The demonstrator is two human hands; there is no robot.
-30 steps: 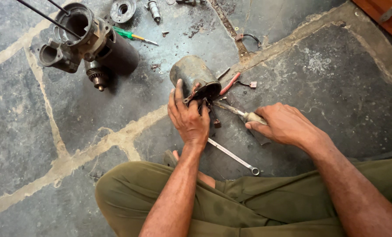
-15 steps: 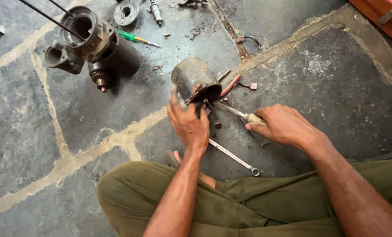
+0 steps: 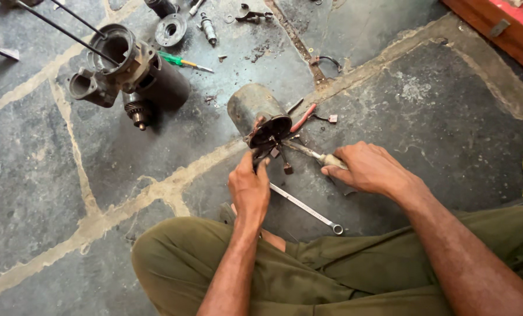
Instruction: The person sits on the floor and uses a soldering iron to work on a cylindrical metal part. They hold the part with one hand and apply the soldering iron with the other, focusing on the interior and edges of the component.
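Centre frame, stone floor: my left hand pinches the wiring at the open end of the motor housing | my right hand is closed around a screwdriver, tip at the opening | spanner lies below.

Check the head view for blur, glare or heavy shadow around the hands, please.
Head view: even, soft daylight, no glare; only faint shadows under the left hand and right hand. The cylindrical motor housing and the spanner are sharp. Slight wide-angle stretch towards the edges; no motion blur.
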